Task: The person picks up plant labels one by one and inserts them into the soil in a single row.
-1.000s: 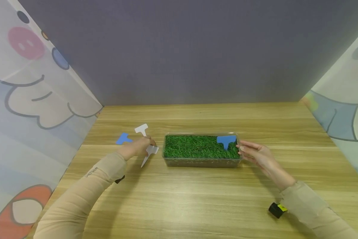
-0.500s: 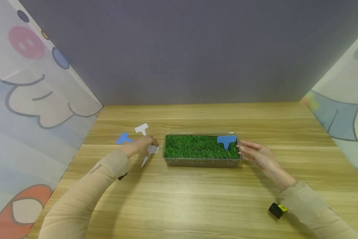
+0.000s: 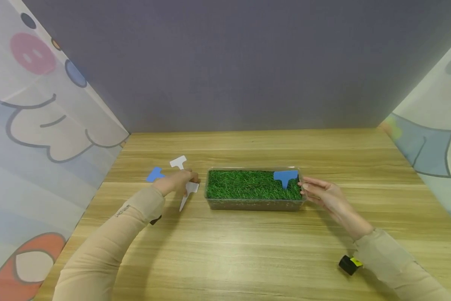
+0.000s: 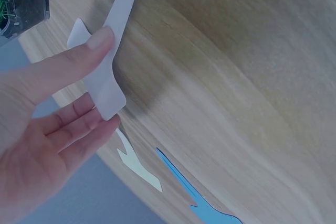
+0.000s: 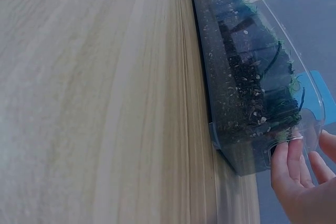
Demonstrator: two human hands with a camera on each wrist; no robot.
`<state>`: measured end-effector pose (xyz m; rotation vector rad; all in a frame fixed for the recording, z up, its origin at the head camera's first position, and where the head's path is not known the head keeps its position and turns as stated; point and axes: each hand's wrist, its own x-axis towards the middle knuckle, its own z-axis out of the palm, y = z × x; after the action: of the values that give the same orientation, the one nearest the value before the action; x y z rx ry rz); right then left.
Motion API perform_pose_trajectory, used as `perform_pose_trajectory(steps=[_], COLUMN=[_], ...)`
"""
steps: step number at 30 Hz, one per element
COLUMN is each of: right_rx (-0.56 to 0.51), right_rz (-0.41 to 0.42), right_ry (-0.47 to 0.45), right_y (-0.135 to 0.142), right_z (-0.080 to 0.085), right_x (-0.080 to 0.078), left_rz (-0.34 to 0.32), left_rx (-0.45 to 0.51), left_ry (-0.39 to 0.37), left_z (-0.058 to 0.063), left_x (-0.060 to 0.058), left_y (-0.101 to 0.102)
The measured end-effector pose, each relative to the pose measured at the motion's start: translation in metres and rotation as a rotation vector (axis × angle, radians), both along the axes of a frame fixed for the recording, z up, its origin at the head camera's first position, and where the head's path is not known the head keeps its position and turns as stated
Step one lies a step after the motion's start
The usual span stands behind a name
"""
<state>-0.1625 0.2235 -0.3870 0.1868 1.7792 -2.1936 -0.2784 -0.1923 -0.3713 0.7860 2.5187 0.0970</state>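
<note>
My left hand pinches a white T-shaped plant label. In the left wrist view the thumb presses on its face near the neck, with fingers behind its wide head. The pointed stem hangs toward me in the head view. My right hand reaches the right end of a clear planter box with green artificial grass. In the right wrist view the extended fingertips touch the box's end wall. A blue plant label stands upright in the grass at that end.
Left of the box, a second white label and another blue label lie on the wooden table, both partly covered by the left hand in the head view. A grey panel rises behind the table, with printed cartoon sheets on both sides.
My left hand has shifted slightly to the right, and the white label it pinches has turned a little. The right hand and the planter box stay put.
</note>
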Motion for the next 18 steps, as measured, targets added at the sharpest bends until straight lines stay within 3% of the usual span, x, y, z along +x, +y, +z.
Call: perform_pose_trajectory(steps=[6, 12, 18], right_rx=[-0.021, -0.023, -0.018], right_rz=[-0.008, -0.005, -0.006], right_ry=[-0.004, 0.007, 0.003], right_y=[-0.0001, -0.0003, -0.0006], right_z=[-0.0004, -0.0008, 0.0000], right_x=[-0.0003, -0.0002, 0.0005], left_rz=[-0.007, 0.007, 0.037], left_rx=[-0.038, 0.028, 0.024], left_ry=[0.053, 0.049, 0.086], left_z=[-0.0011, -0.0029, -0.0047], left_x=[0.0001, -0.0004, 0.0032], left_y=[-0.0016, -0.0072, -0.0083])
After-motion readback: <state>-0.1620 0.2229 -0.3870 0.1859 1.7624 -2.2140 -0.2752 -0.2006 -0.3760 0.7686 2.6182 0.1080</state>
